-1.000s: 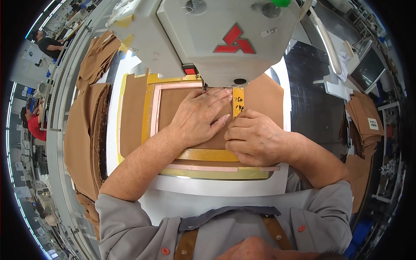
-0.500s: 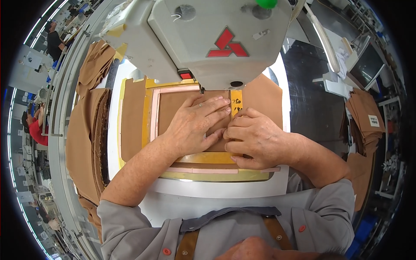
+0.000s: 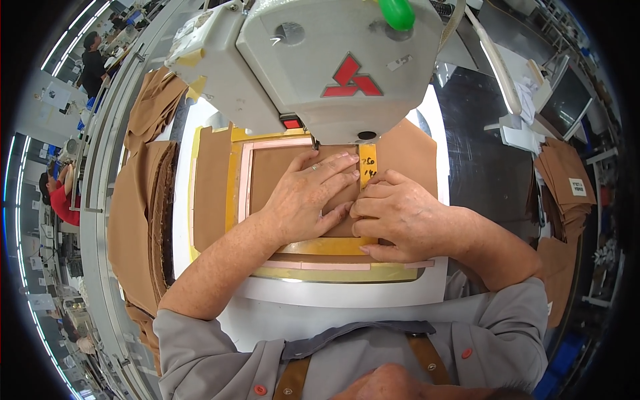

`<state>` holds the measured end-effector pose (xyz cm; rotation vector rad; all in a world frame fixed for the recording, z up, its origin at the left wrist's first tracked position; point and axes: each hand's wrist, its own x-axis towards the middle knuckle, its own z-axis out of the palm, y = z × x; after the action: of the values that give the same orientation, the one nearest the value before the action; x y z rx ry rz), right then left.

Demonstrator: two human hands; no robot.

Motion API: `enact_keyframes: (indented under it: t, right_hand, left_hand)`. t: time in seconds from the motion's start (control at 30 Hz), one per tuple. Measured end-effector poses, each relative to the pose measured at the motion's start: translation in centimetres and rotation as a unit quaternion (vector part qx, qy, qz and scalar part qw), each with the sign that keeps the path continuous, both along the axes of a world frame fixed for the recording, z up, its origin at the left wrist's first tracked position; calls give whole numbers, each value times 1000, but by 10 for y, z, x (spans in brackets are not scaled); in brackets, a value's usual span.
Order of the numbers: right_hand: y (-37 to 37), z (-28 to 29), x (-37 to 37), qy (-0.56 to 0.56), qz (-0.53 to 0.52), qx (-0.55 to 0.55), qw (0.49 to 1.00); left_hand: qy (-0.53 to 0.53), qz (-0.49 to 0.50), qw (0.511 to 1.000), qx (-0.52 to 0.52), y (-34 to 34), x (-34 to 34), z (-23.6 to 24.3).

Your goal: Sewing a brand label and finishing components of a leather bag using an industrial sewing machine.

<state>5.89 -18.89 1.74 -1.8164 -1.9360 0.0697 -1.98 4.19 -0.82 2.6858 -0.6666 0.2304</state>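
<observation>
Left hand [image 3: 310,193] lies flat, nothing grasped, on the brown panel [image 3: 272,172] inside the yellow frame [image 3: 320,247]. Its thumb now sits lower, beside the right hand [image 3: 410,219], suggesting steadier pressure. Right grip is curled; its hold cannot be told.

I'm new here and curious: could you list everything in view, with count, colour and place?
Bulky rounded machine head: 1, pale grey, top
Flat rectangular frame: 1, yellow, below machine head
Flat leathery-looking sheeting: count unclear, brown, inside and outside frame
Slim strips: several, pink, near frame
Flat sheet: 1, white, underneath
Floppy layered piles: several, brown, left and right
Rounded glossy piece: 1, green, top
Flat screen: 1, dark, right
People: at least 2, dark and red tops, far left
Background clutter: uncountable, mixed colours, edges
Sleeves: 2, grey, bottom
Left hand: 1, bare, on sheeting
Right hand: 1, bare, at frame's right
</observation>
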Motion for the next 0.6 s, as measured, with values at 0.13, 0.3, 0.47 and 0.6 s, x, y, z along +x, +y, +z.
enact_keyframes:
  t: [0.13, 0.3, 0.47, 0.6]
  right_hand:
    - [0, 1, 0, -10, -1, -5, 1000]
    - [2, 2, 3, -15, -17, 4, 1000]
    - [2, -3, 7, -8, -26, -7, 1000]
    - [1, 2, 8, -35, -57, -10, 998]
  left_hand:
    - [6, 0, 1000, -4, 1, 1, 0]
    - [5, 3, 1000, -11, 3, 4, 0]
    - [-14, 24, 1000, -15, 0, 5, -1]
    - [1, 45, 998, 36, -5, -1, 8]
